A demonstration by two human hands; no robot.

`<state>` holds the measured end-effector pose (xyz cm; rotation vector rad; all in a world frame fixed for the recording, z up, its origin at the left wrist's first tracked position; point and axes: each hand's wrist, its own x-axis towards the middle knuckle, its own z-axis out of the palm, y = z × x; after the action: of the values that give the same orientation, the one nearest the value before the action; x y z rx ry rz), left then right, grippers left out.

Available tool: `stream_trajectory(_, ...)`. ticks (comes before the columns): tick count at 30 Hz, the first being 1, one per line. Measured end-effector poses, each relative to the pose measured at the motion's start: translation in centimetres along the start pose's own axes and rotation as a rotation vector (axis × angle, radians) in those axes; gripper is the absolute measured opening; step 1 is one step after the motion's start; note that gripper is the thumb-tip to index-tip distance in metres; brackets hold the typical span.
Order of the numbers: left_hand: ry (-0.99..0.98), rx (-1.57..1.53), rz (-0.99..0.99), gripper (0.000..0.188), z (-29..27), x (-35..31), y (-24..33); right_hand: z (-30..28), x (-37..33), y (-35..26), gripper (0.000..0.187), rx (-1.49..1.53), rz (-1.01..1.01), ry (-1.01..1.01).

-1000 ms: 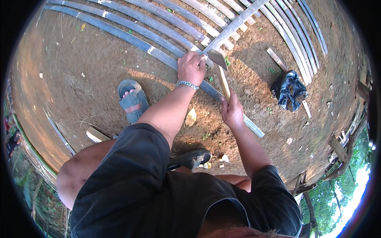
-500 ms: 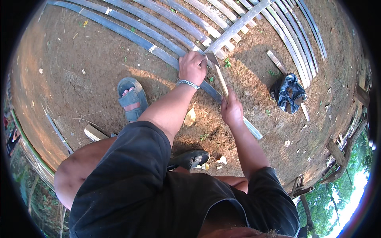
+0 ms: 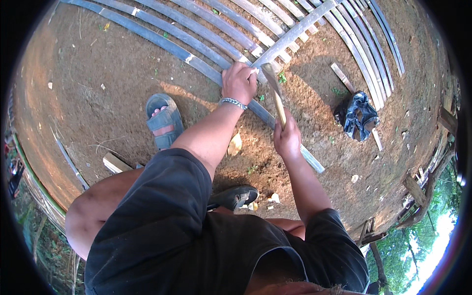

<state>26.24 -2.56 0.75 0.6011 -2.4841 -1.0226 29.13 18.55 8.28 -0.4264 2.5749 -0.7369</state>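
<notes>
My left hand (image 3: 239,82), with a metal chain bracelet at its wrist, is closed over the near bamboo strip (image 3: 204,68), right at the end of the crossing bamboo slat (image 3: 295,33). Its fingertips are pinched together; what they hold, if anything, is too small to tell. In my right hand (image 3: 287,135) is the wooden handle of a hatchet-like tool (image 3: 273,83). The tool's metal head is raised just right of my left fingertips, near the slat's end. The near strip passes under both arms and its far right end (image 3: 312,160) shows beyond my right hand.
Several split bamboo strips (image 3: 223,29) lie in rows under the slat, with more at the right (image 3: 368,59). A crumpled black plastic bag (image 3: 361,117) sits on the dirt. My sandaled foot (image 3: 164,120) is left of my arm. A wood block (image 3: 115,162) lies by my knee.
The tool's head has turned and shifted slightly right, away from my left fingertips. My left hand stays in the same place on the bamboo.
</notes>
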Motion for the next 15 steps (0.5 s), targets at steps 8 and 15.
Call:
stream_trajectory(8,0.024,0.009,0.025,0.004,0.1,0.0,-0.1,-0.2,0.1,-1.1,0.048,0.059,-0.074,0.072)
stream_trajectory(15,-0.017,-0.031,-0.019,0.008,-0.1,-0.4,-0.3,-0.5,-0.4,-1.0,0.047,0.033,-0.002,0.042)
